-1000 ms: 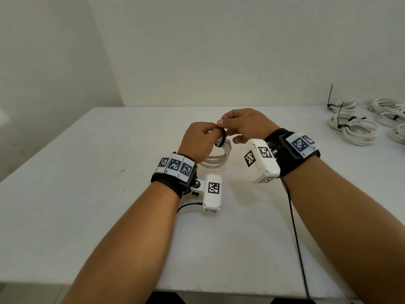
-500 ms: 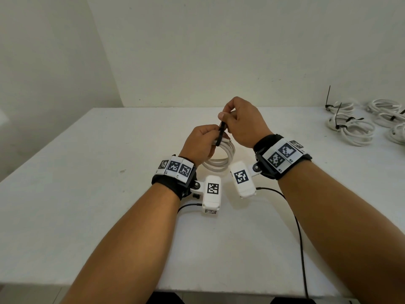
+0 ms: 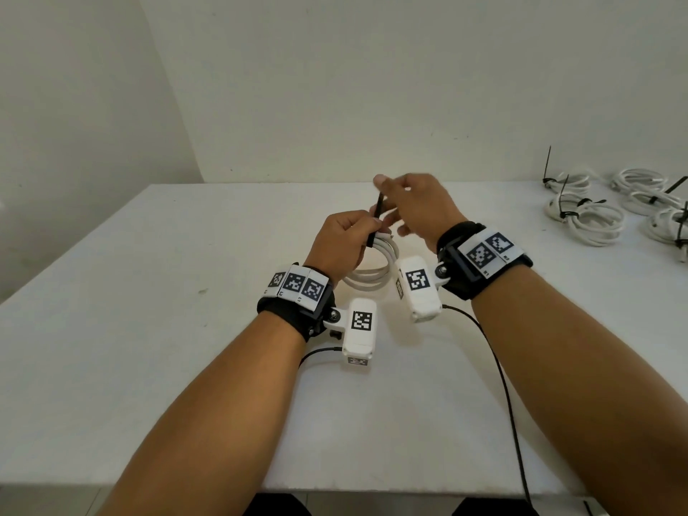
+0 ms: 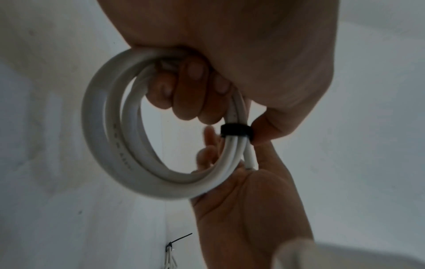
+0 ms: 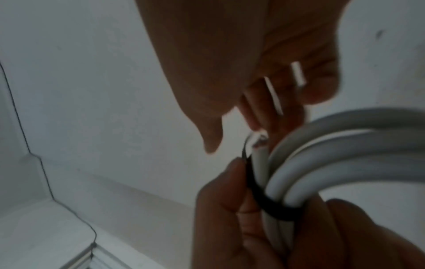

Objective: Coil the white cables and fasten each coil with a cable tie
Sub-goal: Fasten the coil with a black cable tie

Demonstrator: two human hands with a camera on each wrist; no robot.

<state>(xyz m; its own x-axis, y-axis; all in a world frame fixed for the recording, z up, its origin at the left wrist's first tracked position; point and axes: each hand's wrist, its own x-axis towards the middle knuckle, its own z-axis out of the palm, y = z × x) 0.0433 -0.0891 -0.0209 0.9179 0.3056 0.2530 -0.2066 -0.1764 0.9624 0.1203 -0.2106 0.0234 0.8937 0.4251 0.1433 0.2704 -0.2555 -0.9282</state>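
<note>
My left hand (image 3: pixel 346 243) grips a coil of white cable (image 3: pixel 368 281) just above the white table (image 3: pixel 149 292). A black cable tie (image 3: pixel 375 221) is wrapped round the coil's strands, and its tail sticks up past my knuckles. In the left wrist view my thumb presses beside the tie's band (image 4: pixel 234 131) on the coil (image 4: pixel 110 136). My right hand (image 3: pixel 417 210) hovers blurred just right of the tail. Its thumb and fingers are apart in the right wrist view, with the tie (image 5: pixel 271 205) and the coil (image 5: pixel 345 154) below them.
Several tied white coils (image 3: pixel 584 221) with black tie tails lie at the table's far right. A black camera lead (image 3: pixel 506 396) trails from my right wrist to the near edge. White walls meet in a corner behind the table.
My right hand pinched the tie's tail and drew it upward, closing the loop round the coil. Its fingers have now come apart beside the tail. The left hand kept its hold on the coil.
</note>
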